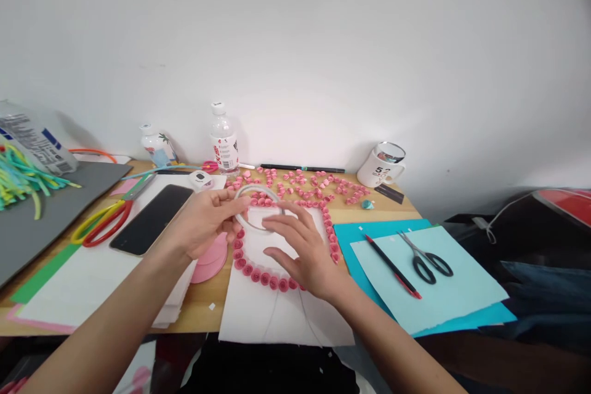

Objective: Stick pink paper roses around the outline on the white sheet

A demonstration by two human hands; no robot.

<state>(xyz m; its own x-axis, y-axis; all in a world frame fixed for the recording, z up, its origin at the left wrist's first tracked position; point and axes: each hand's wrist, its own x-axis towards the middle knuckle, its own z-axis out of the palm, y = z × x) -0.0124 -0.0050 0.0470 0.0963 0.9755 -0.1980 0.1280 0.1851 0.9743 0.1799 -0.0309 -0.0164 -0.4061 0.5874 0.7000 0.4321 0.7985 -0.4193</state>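
Note:
A thin roll of whitish tape (257, 188) is held up over the paper, its near side tilted toward me. My left hand (205, 221) pinches its left edge between thumb and fingers. Close to the right side of the roll, my right hand (307, 249) has its fingers spread, with fingertips at or near the rim; whether they touch it I cannot tell. Below both hands lies a white sheet (244, 314) with pencil lines and an outline of pink rolled paper flowers (274, 283). My right hand covers part of that outline.
Loose pink paper rolls (318, 181) lie behind the sheet. At left are a phone (152, 220), yellow-and-red-handled scissors (108, 221) and pink paper circles (210, 261). Right holds blue sheets (443, 308), black scissors (427, 265) and a pen (392, 265). A bottle (225, 141) and mug (376, 166) stand behind.

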